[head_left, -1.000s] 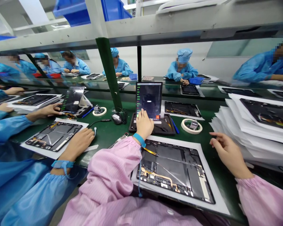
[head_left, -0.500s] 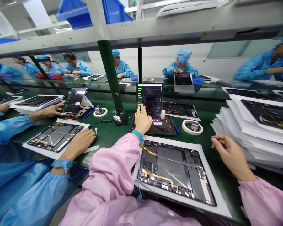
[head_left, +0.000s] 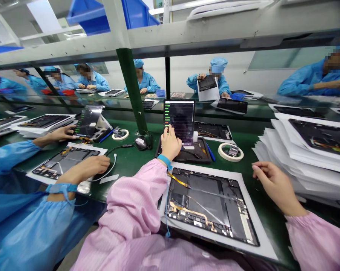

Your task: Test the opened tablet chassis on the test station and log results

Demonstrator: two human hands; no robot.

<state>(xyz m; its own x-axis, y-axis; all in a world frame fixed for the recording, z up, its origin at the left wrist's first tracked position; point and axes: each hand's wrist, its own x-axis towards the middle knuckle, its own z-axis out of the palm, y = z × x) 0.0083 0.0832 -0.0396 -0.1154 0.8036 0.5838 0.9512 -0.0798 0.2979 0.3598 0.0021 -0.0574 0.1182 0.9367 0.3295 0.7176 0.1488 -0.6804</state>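
In the head view, my left hand (head_left: 170, 143) rests its fingertips at the lower edge of the lit tablet (head_left: 179, 120), which stands in a black tray (head_left: 202, 156), and grips nothing. My right hand (head_left: 277, 184) hangs open and empty beside the opened tablet panel (head_left: 212, 203) on the desk (head_left: 136, 177). The neighbour's hand (head_left: 88, 165) has drawn back, baring a white cable (head_left: 109, 169).
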